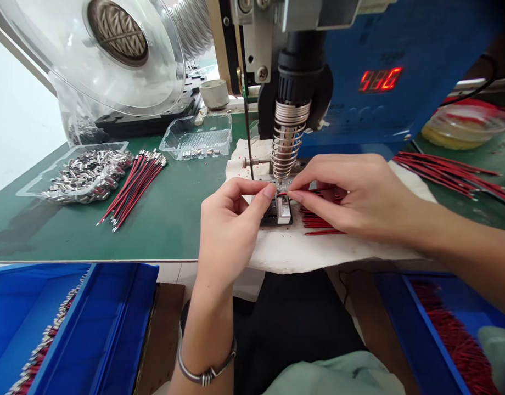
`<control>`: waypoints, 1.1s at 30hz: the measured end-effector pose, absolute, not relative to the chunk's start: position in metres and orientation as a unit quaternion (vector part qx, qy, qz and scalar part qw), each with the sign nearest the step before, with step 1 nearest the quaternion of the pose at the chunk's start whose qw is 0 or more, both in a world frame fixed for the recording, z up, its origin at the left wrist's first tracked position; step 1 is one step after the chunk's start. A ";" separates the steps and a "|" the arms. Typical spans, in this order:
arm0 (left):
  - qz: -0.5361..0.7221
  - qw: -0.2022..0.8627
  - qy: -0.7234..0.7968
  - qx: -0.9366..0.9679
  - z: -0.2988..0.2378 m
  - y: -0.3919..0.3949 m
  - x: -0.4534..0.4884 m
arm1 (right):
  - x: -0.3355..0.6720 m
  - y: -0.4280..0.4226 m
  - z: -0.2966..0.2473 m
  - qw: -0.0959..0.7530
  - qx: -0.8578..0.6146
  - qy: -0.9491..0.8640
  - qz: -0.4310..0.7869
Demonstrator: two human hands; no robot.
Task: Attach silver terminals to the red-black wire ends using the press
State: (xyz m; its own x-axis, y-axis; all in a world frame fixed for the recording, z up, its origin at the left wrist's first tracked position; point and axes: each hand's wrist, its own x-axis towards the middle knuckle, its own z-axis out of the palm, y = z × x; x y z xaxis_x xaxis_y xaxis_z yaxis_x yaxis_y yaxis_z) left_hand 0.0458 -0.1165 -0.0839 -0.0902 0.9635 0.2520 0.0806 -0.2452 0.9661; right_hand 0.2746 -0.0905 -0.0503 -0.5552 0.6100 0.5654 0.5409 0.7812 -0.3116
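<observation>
My left hand [231,219] and my right hand [351,192] meet in pinches under the coiled metal nozzle [289,137] of a blue machine [392,66]. Between the fingertips is a short red wire [282,193], held just above a small white and black fixture [282,211]. My right hand pinches the wire; my left thumb and forefinger close on its other end, where something tiny may sit, too small to make out. A pile of red wires [318,222] lies on the white cloth [293,247] under my right hand.
On the green mat lie a tray of silver terminals [85,175], a bundle of red and black wires [133,186] and a clear box [197,137]. More red wires [454,173] lie at right. Blue bins [104,323] [442,329] hold wires below the table edge. A clear spool [112,49] hangs at upper left.
</observation>
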 end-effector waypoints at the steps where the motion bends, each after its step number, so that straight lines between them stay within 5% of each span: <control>1: 0.566 0.388 0.476 0.551 -0.084 -0.116 0.046 | 0.274 -0.090 -0.050 0.338 -0.330 -0.880 0.051; 33: 0.573 0.386 0.465 0.554 -0.081 -0.118 0.047 | 0.272 -0.090 -0.051 0.342 -0.335 -0.877 0.044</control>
State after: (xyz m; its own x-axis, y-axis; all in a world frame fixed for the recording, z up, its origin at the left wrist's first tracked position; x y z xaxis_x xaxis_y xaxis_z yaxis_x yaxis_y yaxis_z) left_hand 0.0467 -0.1182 -0.0813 -0.0892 0.9569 0.2763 0.0732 -0.2703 0.9600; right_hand 0.2721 -0.0903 -0.0510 -0.5413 0.6177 0.5705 0.5581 0.7714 -0.3057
